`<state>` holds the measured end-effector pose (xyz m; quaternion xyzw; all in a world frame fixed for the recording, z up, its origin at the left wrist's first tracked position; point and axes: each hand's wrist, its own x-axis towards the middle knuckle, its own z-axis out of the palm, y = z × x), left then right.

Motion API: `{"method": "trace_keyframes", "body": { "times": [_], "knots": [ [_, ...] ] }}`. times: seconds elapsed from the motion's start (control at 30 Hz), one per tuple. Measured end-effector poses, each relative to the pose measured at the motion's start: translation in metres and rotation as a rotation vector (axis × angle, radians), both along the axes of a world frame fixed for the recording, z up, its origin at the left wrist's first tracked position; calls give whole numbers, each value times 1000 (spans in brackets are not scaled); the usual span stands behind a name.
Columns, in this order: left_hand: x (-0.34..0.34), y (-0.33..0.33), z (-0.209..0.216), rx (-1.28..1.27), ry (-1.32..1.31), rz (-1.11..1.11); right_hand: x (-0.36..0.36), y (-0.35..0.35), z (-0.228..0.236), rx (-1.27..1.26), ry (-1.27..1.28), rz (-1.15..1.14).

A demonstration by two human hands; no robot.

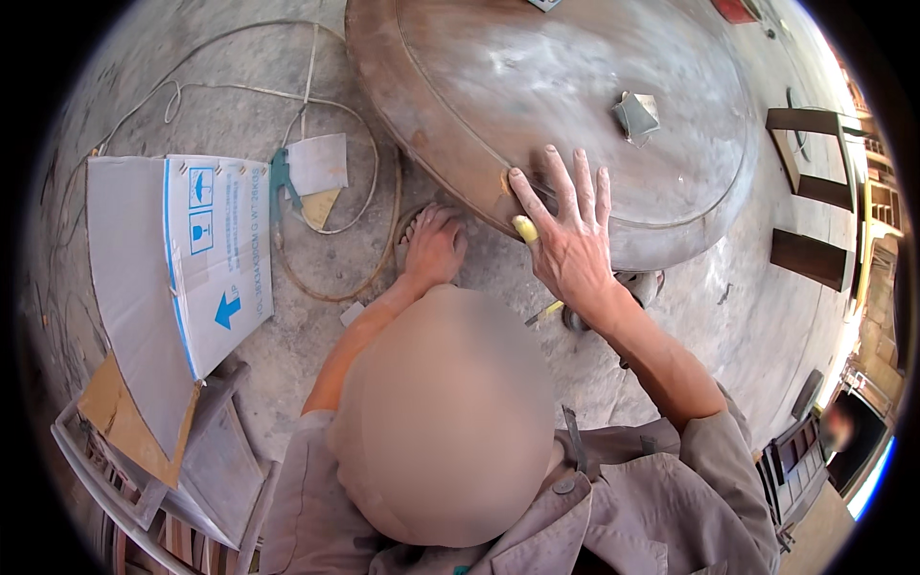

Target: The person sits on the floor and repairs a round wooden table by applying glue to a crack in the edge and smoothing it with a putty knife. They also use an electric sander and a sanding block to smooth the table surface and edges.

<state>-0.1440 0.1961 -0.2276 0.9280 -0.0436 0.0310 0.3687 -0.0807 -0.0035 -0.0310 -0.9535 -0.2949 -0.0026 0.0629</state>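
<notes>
Round wooden worktop point(575, 86) at 12–1 o'clock, dusty, pale sanding streaks across it; looks like a tabletop laid low over the concrete floor point(240, 115).

Right hand point(573, 240): fingers spread, palm flat on the rim at approx centre frame, thumb hooked over the edge. Small yellow piece point(525, 228) sits under the thumb against the rim, prob. a sanding pad or putty bit, can't tell which. Flat spread grip reads as pressing down to steady the top or rub that edge spot.

Left hand point(433, 244): lower, at 9 o'clock of the right hand, reaching under the rim toward the floor. Fingers curled downward; can't tell if it grips anything, since the underside is hidden. Likely bracing the edge from below.

Folded grey sandpaper scrap point(636, 115) lies on the top at 1 o'clock of the right hand, well apart, within reach.

Other bits:
- Cardboard box point(182, 259), flattened, white w/ blue arrows, at 9 o'clock on the floor.
- Thin cable point(287, 96) looping over the floor at 10–11 o'clock, around paper scraps point(316, 168).
- Dark wooden frame parts point(815, 182) at 3 o'clock.
- Caster or small wheel point(647, 285) just under the rim near the right wrist, prob. carrying the top.
- Stacked boards point(211, 460) at 7 o'clock.
</notes>
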Motion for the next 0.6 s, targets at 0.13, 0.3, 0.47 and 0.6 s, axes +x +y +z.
{"method": "trace_keyframes", "body": {
  "times": [0.13, 0.3, 0.47, 0.6],
  "knots": [
    [0, 2, -4, -15, -28, 1, 5, 1, 0, -7, 14, 11],
    [1, 2, -1, -25, -41, -18, -2, -2, 2, 21, 49, -5],
    [1, 3, 0, -18, -70, -7, 9, 5, 4, -34, 64, 23],
    [2, 1, -1, -19, -36, 7, -10, -10, 10, -19, 142, -4]
  ]
}}
